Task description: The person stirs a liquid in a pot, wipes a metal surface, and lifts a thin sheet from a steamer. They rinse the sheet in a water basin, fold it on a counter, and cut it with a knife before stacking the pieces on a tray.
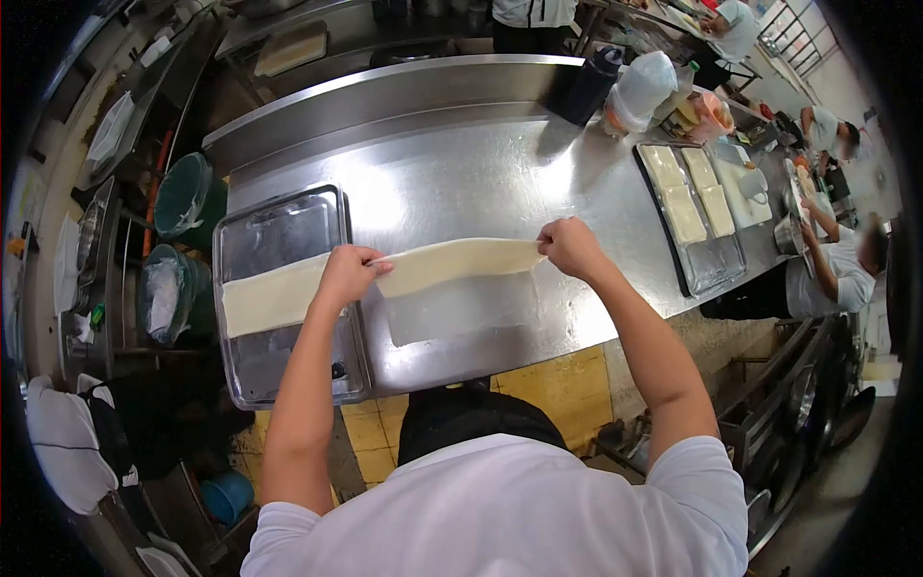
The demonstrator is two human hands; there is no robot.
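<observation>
A pale, flat strip of dough [461, 262] is stretched between my two hands over the steel table. My left hand [348, 277] pinches its left end near the tray's right rim. At the opposite end, my right hand [569, 247] grips the far corner between thumb and fingers. Another length of dough [274, 298] lies across a dark metal tray [279, 213], running under my left hand; whether it joins the held strip, I cannot tell. Beneath the held strip, a whitish translucent rectangle [461, 317] shows on the tabletop.
A second tray [713, 276] with several dough rectangles [685, 216] sits right on the steel table [433, 173]. Behind it stand a dark bottle [598, 82] and a plastic-covered container [642, 91]. Green bins [187, 197] flank the table's left end. A co-worker [832, 264] works at far right.
</observation>
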